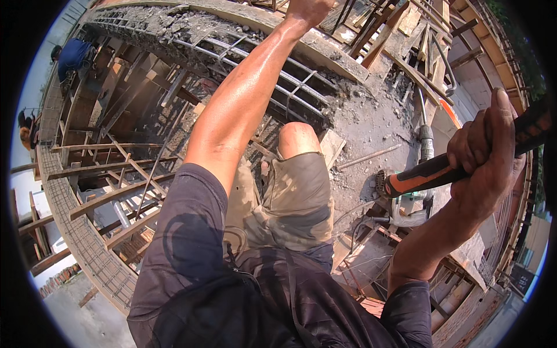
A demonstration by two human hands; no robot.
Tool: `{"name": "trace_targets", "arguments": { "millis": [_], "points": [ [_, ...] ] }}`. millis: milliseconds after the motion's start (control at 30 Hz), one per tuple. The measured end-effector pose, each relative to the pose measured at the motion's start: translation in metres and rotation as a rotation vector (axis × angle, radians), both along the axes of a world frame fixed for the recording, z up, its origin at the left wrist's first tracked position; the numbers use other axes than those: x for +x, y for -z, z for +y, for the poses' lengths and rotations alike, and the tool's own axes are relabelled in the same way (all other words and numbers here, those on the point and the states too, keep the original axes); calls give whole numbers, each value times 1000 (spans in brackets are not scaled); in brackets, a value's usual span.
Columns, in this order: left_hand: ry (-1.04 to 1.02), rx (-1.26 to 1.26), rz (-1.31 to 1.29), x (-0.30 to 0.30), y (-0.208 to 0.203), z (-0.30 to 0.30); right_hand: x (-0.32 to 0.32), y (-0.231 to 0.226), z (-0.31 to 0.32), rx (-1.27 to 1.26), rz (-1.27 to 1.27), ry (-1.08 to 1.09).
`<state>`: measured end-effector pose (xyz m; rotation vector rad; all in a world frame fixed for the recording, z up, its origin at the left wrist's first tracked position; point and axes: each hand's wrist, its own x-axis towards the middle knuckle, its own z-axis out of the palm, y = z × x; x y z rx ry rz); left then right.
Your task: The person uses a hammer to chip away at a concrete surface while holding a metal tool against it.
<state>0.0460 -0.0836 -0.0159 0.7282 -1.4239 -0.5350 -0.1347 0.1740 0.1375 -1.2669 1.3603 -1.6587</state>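
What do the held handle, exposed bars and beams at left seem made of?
Handle in the right hand: probably rubber or plastic, black and orange, with a moulded look.
Bars: likely steel, thin, grey and glinting in the sun.
Beams: apparently wood, brown and unpainted, with straight edges.

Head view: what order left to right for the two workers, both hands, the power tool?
Far-left worker → blue-shirted worker → left hand → power tool → right hand.
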Motion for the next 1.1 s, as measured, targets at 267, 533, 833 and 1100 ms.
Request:
{"name": "trace_targets", "arguments": {
  "millis": [267, 533, 833, 1100],
  "points": [
    [26, 186, -195, 19, 18, -7, 66, 53, -73, 120, 196, -121],
    [70, 260, -322, 56, 16, -42, 78, 22, -76, 189, 448, -245],
    [111, 280, -166, 25, 36, -43, 71, 81, -105, 384, 551, -171],
    [81, 319, -190, 44, 27, -38, 79, 21, -77, 206, 443, -251]
  ]
}}
